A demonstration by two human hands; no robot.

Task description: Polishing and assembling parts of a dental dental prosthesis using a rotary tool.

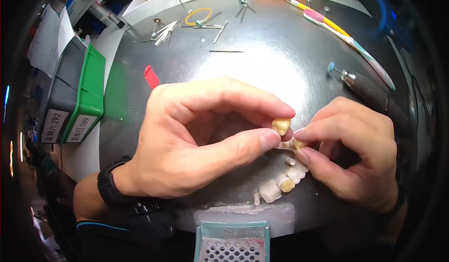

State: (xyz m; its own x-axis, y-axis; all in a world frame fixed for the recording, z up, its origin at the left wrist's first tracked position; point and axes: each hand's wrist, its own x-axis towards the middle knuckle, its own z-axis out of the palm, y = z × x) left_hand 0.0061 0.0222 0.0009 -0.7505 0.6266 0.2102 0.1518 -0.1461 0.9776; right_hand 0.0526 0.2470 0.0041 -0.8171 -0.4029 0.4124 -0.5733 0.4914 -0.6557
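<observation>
Between thumb and index finger, my left hand (187,145) pinches a yellowish dental crown (281,126) above the bench. Just to its right, my right hand (358,152) is closed on a second, smaller yellowish crown (299,144). Pale dental model material shows behind the fingertips there, and I cannot tell whether it touches this crown. Below the hands, a white dental model (295,171) lies on the metal bench. Another yellow crown (287,186) sits on it, beside a white block-shaped part (270,191) at its near end.
A handpiece (367,90) with a blue tip lies right. Behind it are a toothbrush (355,44) and a yellow pen-like tool (301,6). Several burs (163,32), a yellow rubber band (198,16) and a red piece (151,76) lie farther back. A green bin (92,82) stands left; a perforated tray (200,241) is near.
</observation>
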